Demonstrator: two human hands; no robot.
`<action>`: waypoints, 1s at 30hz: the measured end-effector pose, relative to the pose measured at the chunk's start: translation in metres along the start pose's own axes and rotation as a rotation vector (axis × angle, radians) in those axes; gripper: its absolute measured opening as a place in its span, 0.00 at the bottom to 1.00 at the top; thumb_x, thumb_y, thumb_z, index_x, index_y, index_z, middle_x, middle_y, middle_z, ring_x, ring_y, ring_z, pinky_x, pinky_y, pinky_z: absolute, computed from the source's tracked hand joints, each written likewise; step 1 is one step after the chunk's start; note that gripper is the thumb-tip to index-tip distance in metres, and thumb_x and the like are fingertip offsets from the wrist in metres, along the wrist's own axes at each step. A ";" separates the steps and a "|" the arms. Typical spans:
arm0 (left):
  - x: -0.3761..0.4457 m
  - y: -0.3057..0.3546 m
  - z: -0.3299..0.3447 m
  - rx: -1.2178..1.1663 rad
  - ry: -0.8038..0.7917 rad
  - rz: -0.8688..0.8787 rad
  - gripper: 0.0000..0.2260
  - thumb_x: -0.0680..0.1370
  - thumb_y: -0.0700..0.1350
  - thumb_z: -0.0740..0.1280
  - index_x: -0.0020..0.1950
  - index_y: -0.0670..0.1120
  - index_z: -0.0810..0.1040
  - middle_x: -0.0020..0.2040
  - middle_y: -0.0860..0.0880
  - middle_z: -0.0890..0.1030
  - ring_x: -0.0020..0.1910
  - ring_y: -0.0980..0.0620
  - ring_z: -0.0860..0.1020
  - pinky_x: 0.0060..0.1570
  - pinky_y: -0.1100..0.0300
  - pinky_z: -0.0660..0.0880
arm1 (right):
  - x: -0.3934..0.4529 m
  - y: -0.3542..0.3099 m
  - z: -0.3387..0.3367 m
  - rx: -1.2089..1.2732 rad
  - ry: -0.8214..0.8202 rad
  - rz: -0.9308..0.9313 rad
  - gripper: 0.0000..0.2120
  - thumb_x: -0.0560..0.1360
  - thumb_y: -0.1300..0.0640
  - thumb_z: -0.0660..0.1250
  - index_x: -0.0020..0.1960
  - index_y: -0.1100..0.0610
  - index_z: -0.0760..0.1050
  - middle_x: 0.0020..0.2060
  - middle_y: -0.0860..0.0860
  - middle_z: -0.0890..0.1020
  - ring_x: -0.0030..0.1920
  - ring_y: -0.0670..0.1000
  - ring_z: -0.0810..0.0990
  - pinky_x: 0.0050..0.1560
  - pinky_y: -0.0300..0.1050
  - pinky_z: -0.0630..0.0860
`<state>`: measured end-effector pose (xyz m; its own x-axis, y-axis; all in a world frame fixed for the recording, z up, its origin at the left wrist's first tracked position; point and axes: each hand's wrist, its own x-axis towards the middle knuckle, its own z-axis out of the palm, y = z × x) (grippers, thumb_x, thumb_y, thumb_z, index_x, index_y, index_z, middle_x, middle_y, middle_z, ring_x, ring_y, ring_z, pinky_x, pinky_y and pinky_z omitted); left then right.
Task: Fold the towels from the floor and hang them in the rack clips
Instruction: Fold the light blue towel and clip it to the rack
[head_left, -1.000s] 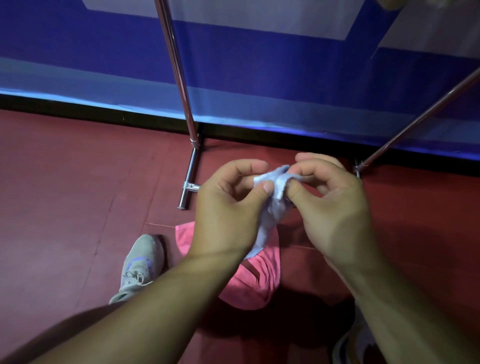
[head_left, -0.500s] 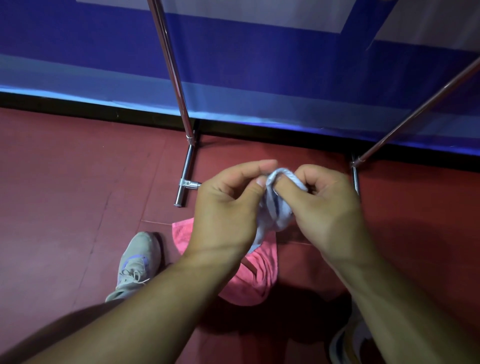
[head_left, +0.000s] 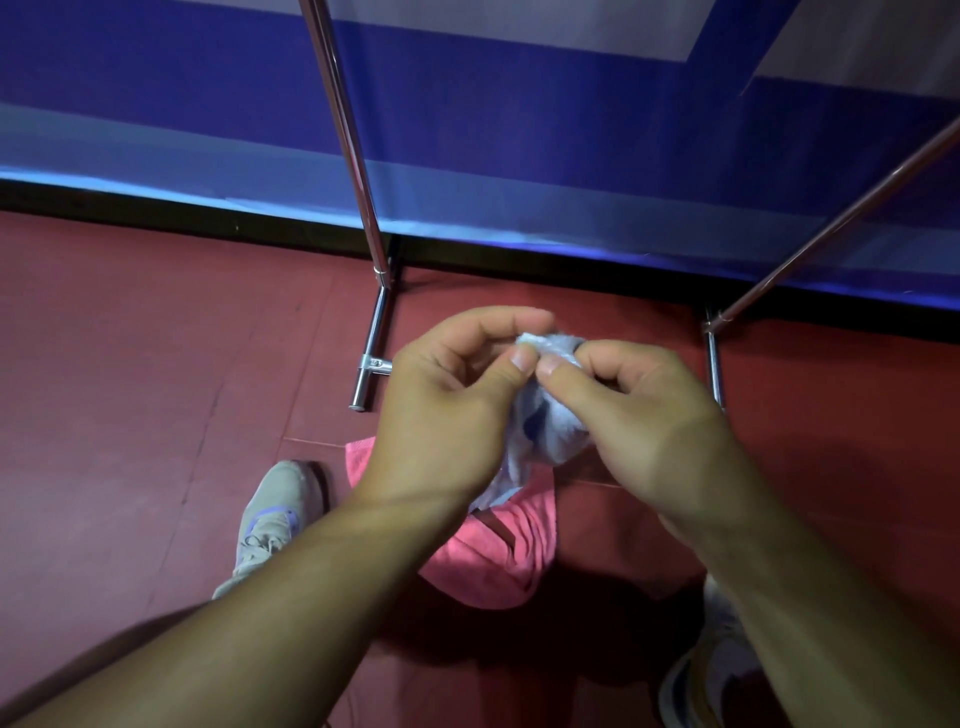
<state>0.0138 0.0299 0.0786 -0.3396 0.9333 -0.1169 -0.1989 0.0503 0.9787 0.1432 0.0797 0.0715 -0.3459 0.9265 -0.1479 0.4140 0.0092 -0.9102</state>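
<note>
— So, nearest the camera, what shows?
— Two bare forearms rise from the bottom edge. The left hand (head_left: 441, 415) and right hand (head_left: 639, 421) meet at mid-frame, thumbs and forefingers of both hands pinching a bunched pale blue towel (head_left: 545, 426) that hangs between them.
— And below them?
— A pink towel (head_left: 493, 561) lies crumpled on the red floor (head_left: 130, 389), a grey shoe (head_left: 270, 514) just left of it.
— Farther back?
— Chrome rack legs (head_left: 374, 338) stand before a blue wall (head_left: 519, 104) across the upper frame.

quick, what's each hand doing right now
Left hand: closed, pinching the blue towel at its top edge.
Right hand: closed, pinching the same towel.
</note>
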 end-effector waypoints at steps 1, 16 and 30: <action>0.001 -0.001 -0.002 0.011 0.004 0.010 0.13 0.78 0.29 0.63 0.47 0.46 0.81 0.38 0.52 0.83 0.41 0.53 0.82 0.49 0.54 0.80 | -0.001 0.002 -0.002 -0.075 -0.042 -0.019 0.21 0.72 0.44 0.67 0.31 0.60 0.70 0.25 0.48 0.69 0.28 0.45 0.67 0.29 0.40 0.65; -0.031 0.046 -0.024 0.254 0.160 0.337 0.15 0.77 0.29 0.62 0.46 0.48 0.78 0.42 0.51 0.82 0.43 0.59 0.79 0.49 0.66 0.75 | -0.040 -0.003 -0.012 -0.713 -0.078 -0.194 0.12 0.68 0.46 0.65 0.40 0.56 0.78 0.59 0.54 0.80 0.53 0.59 0.82 0.49 0.51 0.78; -0.134 0.190 0.007 0.256 0.125 0.561 0.14 0.77 0.33 0.62 0.47 0.49 0.82 0.42 0.55 0.83 0.43 0.60 0.80 0.48 0.69 0.73 | -0.179 -0.154 -0.045 -0.918 -0.202 -0.476 0.10 0.74 0.49 0.62 0.36 0.50 0.69 0.36 0.45 0.71 0.43 0.56 0.77 0.43 0.52 0.75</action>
<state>0.0278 -0.0833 0.2816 -0.4363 0.7945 0.4224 0.2617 -0.3371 0.9043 0.1790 -0.0705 0.2560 -0.7388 0.6738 0.0094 0.6485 0.7147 -0.2620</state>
